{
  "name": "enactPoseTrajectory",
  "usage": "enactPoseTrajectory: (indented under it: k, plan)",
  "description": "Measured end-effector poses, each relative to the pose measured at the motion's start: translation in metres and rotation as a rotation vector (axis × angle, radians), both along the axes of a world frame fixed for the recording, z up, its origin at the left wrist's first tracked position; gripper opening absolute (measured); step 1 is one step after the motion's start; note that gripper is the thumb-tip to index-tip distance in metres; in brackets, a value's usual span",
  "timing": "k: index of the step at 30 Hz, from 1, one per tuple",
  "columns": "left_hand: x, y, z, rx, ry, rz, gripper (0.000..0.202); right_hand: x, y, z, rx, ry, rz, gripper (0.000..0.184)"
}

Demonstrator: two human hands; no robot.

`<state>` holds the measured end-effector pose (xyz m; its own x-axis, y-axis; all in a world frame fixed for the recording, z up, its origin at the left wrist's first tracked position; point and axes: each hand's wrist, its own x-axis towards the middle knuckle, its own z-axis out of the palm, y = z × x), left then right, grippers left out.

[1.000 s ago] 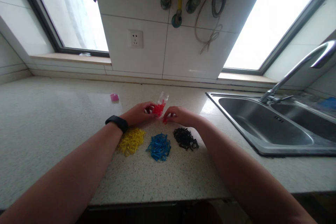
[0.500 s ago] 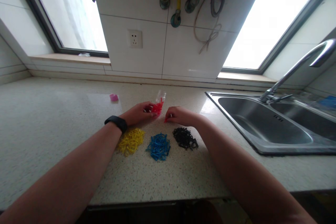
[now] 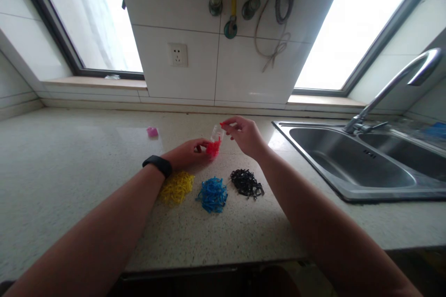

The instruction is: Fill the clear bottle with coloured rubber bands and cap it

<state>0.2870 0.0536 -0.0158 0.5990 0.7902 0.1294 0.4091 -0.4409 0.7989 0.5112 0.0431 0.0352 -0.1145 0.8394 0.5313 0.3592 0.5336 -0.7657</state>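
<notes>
Centre of frame: the left hand (image 3: pixel 186 153) rests low on the table (image 3: pixel 69 162), its fingers closed round the lower part of a clear bag (image 3: pixel 216 132) that holds red pieces (image 3: pixel 213 147). The bag stands roughly upright with its mouth uppermost. A black wristband (image 3: pixel 157 165) sits on the left wrist.

Just right of the bag and lifted off the table, the right hand (image 3: pixel 245 134) has thumb and forefinger pinched shut on a single red piece (image 3: pixel 223 124), held at the bag's mouth. Whether the piece touches the bag cannot be told.

Below the hands, three loose piles lie in a row on the table, each apart from the next: yellow pile (image 3: pixel 176 187), blue pile (image 3: pixel 212 193), black pile (image 3: pixel 246 183).

A small pink item (image 3: pixel 152 132) lies alone at centre left. A steel sink (image 3: pixel 351 162) with a tap (image 3: pixel 393 86) takes up the right of the frame. A wall socket (image 3: pixel 177 54) is at upper centre.
</notes>
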Motion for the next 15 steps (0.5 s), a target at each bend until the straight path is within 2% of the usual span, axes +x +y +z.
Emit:
enactPoseTrajectory:
  k: [8,11,15]
  plan:
    - [0.000,0.002,0.001,0.002,0.014,-0.018,0.049,0.000,-0.002,0.002,0.104,-0.170,0.017,0.025]
    - [0.000,0.003,0.000,0.024,0.020,-0.023,0.048,0.001,-0.003,0.000,0.072,-0.173,0.005,0.030]
    - [0.000,0.004,-0.001,0.059,0.029,-0.046,0.045,0.000,0.000,-0.014,-0.042,-0.105,0.015,0.043]
